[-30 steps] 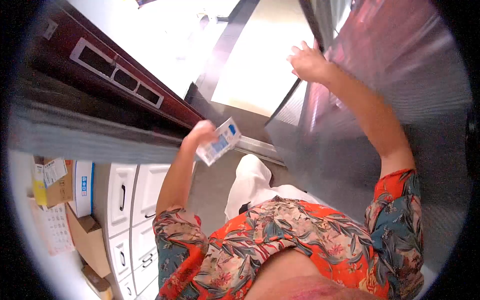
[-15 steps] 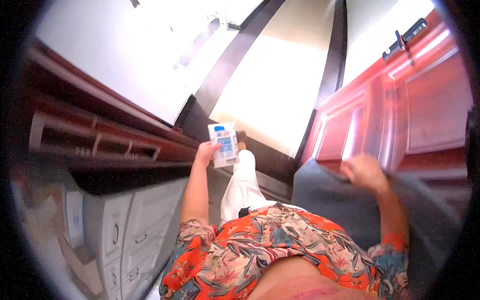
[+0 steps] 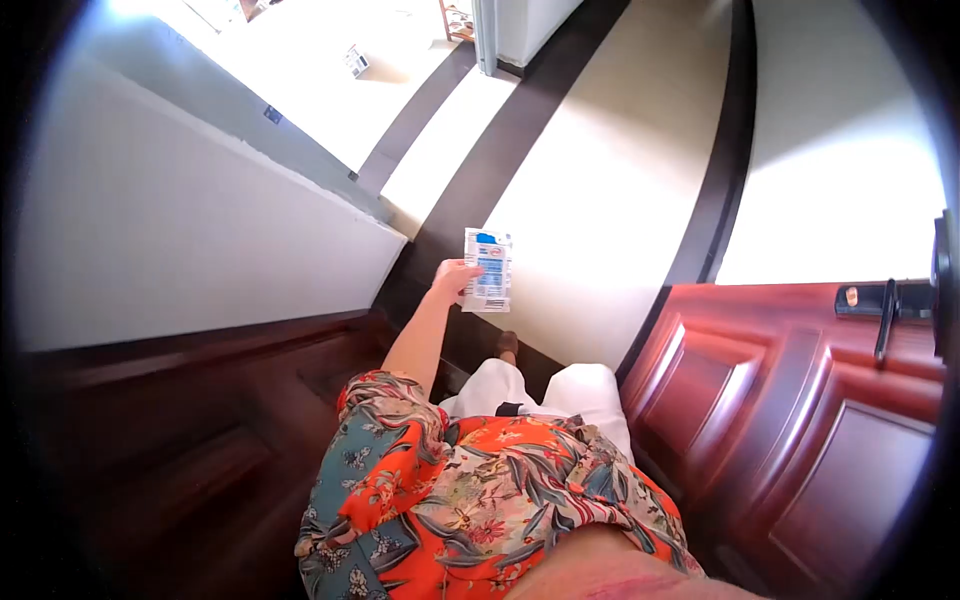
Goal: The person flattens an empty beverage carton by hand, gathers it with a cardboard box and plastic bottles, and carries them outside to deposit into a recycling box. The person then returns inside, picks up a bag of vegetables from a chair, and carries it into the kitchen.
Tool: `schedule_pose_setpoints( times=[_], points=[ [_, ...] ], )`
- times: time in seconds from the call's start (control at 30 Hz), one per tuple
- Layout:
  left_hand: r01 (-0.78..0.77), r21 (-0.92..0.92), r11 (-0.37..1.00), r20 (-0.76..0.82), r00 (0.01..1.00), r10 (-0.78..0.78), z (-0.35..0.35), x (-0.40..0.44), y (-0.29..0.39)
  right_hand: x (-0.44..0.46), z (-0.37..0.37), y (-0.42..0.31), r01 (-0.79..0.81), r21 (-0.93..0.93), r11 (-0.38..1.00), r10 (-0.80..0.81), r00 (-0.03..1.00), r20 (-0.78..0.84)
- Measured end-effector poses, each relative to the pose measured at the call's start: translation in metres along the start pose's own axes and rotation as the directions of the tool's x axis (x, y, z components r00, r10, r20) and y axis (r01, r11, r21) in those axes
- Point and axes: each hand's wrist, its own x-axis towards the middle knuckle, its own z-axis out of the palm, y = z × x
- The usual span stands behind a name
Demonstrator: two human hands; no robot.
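Note:
My left hand [image 3: 453, 279] reaches forward, closed on the edge of a flat white packet [image 3: 489, 290] with blue printed panels. The thumb lies over the packet's near face, and the fingers behind it are hidden. Below it, one brown shoe [image 3: 508, 344] and my white trousers [image 3: 590, 395] show. My right hand is out of the picture.
On the right stands an open red-brown panelled door [image 3: 700, 390] with a black lever handle [image 3: 887, 310]. A white wall [image 3: 200, 220] rises on the left above dark wood panelling [image 3: 200, 420]. Pale floor [image 3: 620, 180] with dark border strips runs ahead through the doorway.
I have moved forward into the doorway; the grey cabinet drawers on the left are gone from view. My right hand has left the picture. My left hand still holds the packet.

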Motion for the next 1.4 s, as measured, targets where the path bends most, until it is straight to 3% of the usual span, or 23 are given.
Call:
schedule_pose_setpoints(
  times=[0.13,0.37,0.53,0.57,0.6,0.63,0.83,1.03,1.3,1.4],
  points=[
    [-0.032,0.104,0.994,0.046,0.999,0.027,0.025,-0.002,0.006,0.037,0.027,0.009,0.015,0.098,0.995,-0.022,0.997,0.072],
    [-0.113,0.173,0.979,0.271,0.961,0.063,0.124,0.009,0.01,0.096,0.051,0.044,0.102,0.272,0.957,-0.151,0.975,0.165],
    [-0.104,0.119,0.987,0.303,0.951,0.064,0.161,0.023,0.001,0.157,0.033,0.083,0.288,0.242,0.927,-0.307,0.951,0.044],
    [-0.119,0.143,0.983,0.292,0.954,0.073,0.172,0.025,0.009,0.171,0.016,0.098,0.281,0.303,0.91,-0.28,0.959,-0.047],
    [-0.134,0.166,0.977,0.281,0.956,0.083,0.183,0.03,0.016,0.179,-0.005,0.101,0.251,0.484,0.838,-0.186,0.966,-0.179],
    [-0.113,0.129,0.985,0.323,0.944,0.066,0.195,0.035,0.011,0.187,-0.023,0.115,0.177,0.579,0.796,-0.115,0.983,-0.143],
    [0.002,0.047,0.999,0.285,0.958,-0.015,0.204,0.024,-0.004,0.206,-0.111,0.101,0.339,0.641,0.688,-0.122,0.926,-0.358],
    [0.035,0.043,0.998,0.325,0.945,-0.047,0.197,0.054,-0.029,0.215,-0.094,0.043,0.341,0.743,0.576,-0.214,0.94,-0.266],
    [-0.011,-0.024,1.0,0.355,0.935,0.019,0.235,0.057,-0.009,0.252,-0.066,0.066,0.183,0.796,0.577,-0.154,0.982,-0.114],
    [0.034,-0.027,0.999,0.33,0.944,-0.023,0.224,0.067,-0.027,0.27,-0.069,0.067,0.251,0.787,0.563,-0.144,0.968,-0.206]
  ],
)
